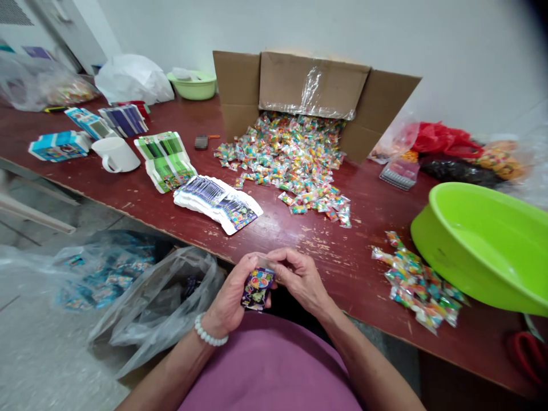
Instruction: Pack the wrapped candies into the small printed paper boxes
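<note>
My left hand [233,297], with a pale bead bracelet at its wrist, is closed around a small dark purple printed cardboard box [257,290], held low in front of my body. The fingers of my right hand [297,277] pinch at the box's top edge, where a greyish flap shows. A stack of flat purple-and-white box blanks [218,200] lies on the table just beyond my hands. Behind it rests a stack of green box blanks [166,160]. Wrapped candies [295,160] spill out of an open cardboard carton [314,85] onto the table.
A big green basin [440,228] stands at right beside a small candy pile [419,285], with red-handled scissors [528,354] nearby. At left are a white mug [115,154] and blue boxes [60,146]. A plastic-lined container [162,308] sits below the table edge [184,237].
</note>
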### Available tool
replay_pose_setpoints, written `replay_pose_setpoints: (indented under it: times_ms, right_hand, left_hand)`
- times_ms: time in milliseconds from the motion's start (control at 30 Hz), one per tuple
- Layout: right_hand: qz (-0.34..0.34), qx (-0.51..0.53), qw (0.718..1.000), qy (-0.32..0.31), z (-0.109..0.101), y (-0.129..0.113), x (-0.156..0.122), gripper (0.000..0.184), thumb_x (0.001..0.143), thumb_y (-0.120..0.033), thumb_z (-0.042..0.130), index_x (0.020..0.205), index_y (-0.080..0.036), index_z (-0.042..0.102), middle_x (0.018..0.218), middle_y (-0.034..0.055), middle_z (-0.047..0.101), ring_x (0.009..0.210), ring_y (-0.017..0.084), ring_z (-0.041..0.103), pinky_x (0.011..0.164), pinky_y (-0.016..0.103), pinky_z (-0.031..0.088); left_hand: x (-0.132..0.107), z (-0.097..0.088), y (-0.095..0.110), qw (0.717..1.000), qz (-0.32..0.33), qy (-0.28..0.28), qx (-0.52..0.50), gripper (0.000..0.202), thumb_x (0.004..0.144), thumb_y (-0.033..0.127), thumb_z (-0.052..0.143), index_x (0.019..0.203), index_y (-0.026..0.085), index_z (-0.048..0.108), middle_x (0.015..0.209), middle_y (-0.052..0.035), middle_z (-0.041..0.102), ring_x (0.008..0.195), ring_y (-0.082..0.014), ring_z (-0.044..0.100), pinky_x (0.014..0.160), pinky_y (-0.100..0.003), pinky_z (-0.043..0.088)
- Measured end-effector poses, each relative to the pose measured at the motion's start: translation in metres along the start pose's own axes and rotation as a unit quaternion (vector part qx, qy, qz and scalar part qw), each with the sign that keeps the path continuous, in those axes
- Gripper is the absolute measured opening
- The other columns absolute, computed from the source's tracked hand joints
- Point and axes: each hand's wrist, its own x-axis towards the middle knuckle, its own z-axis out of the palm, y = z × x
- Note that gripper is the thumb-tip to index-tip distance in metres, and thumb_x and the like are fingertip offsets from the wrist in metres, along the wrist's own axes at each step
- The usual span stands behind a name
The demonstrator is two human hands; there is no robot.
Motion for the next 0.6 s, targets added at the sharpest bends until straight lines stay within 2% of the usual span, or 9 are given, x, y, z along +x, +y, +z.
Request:
replay_pose_setpoints:
  times_ms: [67,133,233,333,433,600]
  right_hand:
    - [-0.008,-0.004,0.999,-0.036,-0.003,-0.005,0.000,0.020,0.094,-0.039,0.060,0.095,-0.023,0.072,0.093,0.0026,0.073,0.058,0.011,0.060,0.060,0.026,0.052]
    - [-0.025,-0.030,0.996,-0.082,-0.006,-0.009,0.001,0.022,0.096,-0.038,0.057,0.095,-0.022,0.072,0.099,0.0039,0.073,0.064,0.012,0.063,0.067,0.028,0.054]
    - [-0.026,-0.056,0.995,-0.076,-0.006,-0.007,0.001,0.018,0.093,-0.035,0.062,0.089,-0.021,0.073,0.091,0.0040,0.073,0.069,0.014,0.065,0.070,0.029,0.055]
    - [0.018,-0.019,0.999,-0.034,-0.001,0.003,0.002,0.013,0.085,-0.033,0.072,0.090,-0.021,0.073,0.095,0.0039,0.074,0.070,0.014,0.066,0.062,0.026,0.055]
    - [0.047,0.016,0.998,-0.028,0.003,0.009,0.005,0.015,0.081,-0.033,0.075,0.089,-0.020,0.073,0.100,0.0044,0.076,0.068,0.013,0.067,0.058,0.024,0.054]
    - [0.137,0.100,0.983,-0.070,0.001,0.007,0.010,0.026,0.075,-0.039,0.079,0.083,-0.015,0.073,0.080,0.0051,0.076,0.052,0.012,0.062,0.051,0.025,0.049]
  left_hand:
    - [0.002,0.000,0.002,0.998,-0.035,-0.015,-0.042,0.041,0.090,0.055,0.055,0.106,0.018,0.059,0.070,-0.0020,0.064,0.051,-0.0150,0.061,0.043,-0.026,0.053]
    - [0.003,-0.001,0.003,0.996,-0.049,-0.019,-0.065,0.039,0.092,0.054,0.053,0.105,0.018,0.059,0.066,-0.0011,0.063,0.048,-0.0142,0.060,0.041,-0.025,0.052]
    - [0.004,0.000,0.002,0.997,-0.044,-0.006,-0.066,0.035,0.093,0.049,0.053,0.108,0.018,0.060,0.064,-0.0001,0.062,0.047,-0.0137,0.059,0.040,-0.023,0.050]
    - [0.004,0.003,0.001,0.999,-0.019,0.015,-0.036,0.047,0.091,0.055,0.052,0.116,0.016,0.062,0.070,-0.0016,0.065,0.047,-0.0136,0.059,0.041,-0.024,0.050]
    - [0.004,0.002,-0.002,0.999,0.013,0.028,0.029,0.057,0.088,0.059,0.055,0.122,0.014,0.064,0.075,-0.0041,0.069,0.050,-0.0129,0.060,0.044,-0.023,0.049]
    - [0.005,-0.004,-0.007,0.991,0.011,0.038,0.129,0.069,0.086,0.069,0.049,0.119,0.012,0.068,0.067,-0.0049,0.069,0.045,-0.0118,0.057,0.042,-0.021,0.044]
